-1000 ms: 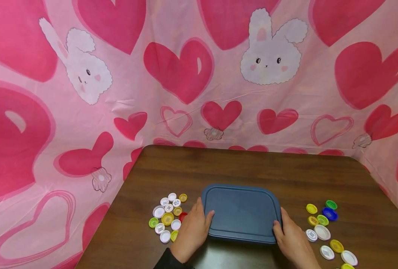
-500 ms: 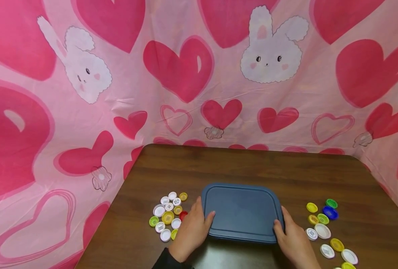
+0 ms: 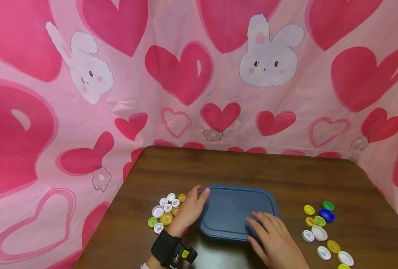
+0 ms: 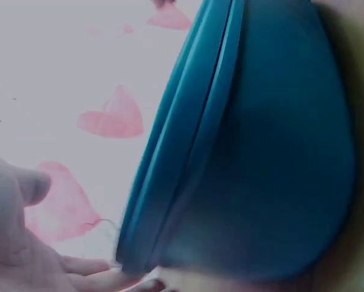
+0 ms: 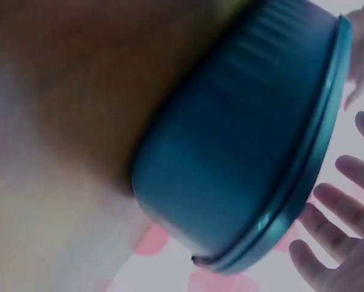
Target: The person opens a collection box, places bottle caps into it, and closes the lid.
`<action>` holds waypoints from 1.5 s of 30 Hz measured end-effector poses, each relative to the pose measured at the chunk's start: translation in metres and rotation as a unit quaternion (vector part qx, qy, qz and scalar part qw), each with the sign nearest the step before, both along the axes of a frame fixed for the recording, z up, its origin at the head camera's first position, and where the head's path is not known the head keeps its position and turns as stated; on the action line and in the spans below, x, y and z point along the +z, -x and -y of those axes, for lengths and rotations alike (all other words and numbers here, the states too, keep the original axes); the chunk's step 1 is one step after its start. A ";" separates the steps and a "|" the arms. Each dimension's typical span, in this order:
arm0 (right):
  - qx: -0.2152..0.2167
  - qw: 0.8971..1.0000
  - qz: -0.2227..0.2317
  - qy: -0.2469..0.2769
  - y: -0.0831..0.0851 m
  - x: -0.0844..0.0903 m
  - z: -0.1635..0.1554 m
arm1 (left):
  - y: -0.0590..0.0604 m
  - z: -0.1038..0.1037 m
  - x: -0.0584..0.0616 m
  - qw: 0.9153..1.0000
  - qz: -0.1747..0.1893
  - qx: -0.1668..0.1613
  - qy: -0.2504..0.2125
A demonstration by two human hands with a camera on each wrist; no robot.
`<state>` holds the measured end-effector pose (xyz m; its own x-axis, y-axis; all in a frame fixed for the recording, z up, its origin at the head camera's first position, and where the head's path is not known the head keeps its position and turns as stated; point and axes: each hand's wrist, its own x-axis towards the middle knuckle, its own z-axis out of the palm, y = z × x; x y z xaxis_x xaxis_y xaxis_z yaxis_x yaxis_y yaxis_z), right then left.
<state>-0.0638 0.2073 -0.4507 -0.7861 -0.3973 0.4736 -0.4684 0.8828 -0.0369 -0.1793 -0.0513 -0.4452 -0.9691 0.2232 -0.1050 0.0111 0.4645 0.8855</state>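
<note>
Blue box (image 3: 236,211) with its lid on, sitting in the middle of the brown table (image 3: 286,175), near the front edge.

Left hand (image 3: 189,209) at the box's 9 o'clock side, fingers reaching up to the far left corner and touching the lid's edge. Fingers nearly straight, not wrapped around anything. Black band with a small yellow bit on that wrist, partly cut off at the bottom.

Right hand (image 3: 273,233) lying flat on top of the lid at about 5 o'clock, fingers spread and straight, holding nothing. Near right corner of the box hidden under this hand. Arm cut off at the bottom edge.

Pile of bottle caps (image 3: 167,213) at 9 o'clock from the box, white, yellow and green; some tucked behind the left hand, a bit of red peeking out below it. Another bunch of caps (image 3: 320,228) at 3 o'clock, well apart from the box, with a blue one and green ones; the lowest cap cut off.

Both wrist views very blurry and close: only the box's blue wall and rim (image 4: 230,158) (image 5: 242,164) easy to see, plus fuzzy fingertips (image 5: 336,204) of the right hand. Pink cloth with hearts and bunnies (image 3: 269,56) behind the table.
</note>
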 end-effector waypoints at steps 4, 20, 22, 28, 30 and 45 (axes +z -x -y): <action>0.038 0.998 -0.027 -0.037 0.000 -0.016 0.005 | 0.001 -0.008 -0.010 0.997 0.029 0.035 -0.058; 0.087 0.993 -0.060 0.043 -0.001 -0.025 0.003 | -0.002 -0.008 -0.024 0.985 0.084 0.026 -0.149; 0.080 0.994 -0.049 0.048 -0.001 -0.022 0.003 | -0.002 -0.006 -0.023 0.982 0.094 0.022 -0.165; 0.089 0.992 -0.043 0.077 -0.001 -0.005 0.001 | 0.000 -0.003 -0.026 0.967 0.100 -0.010 -0.233; 0.089 0.991 -0.051 0.082 0.002 0.003 -0.001 | 0.001 -0.003 -0.027 0.959 0.104 -0.021 -0.263; 0.062 0.982 -0.092 0.154 0.048 0.056 -0.027 | -0.005 -0.004 -0.030 0.999 0.001 -0.022 -0.046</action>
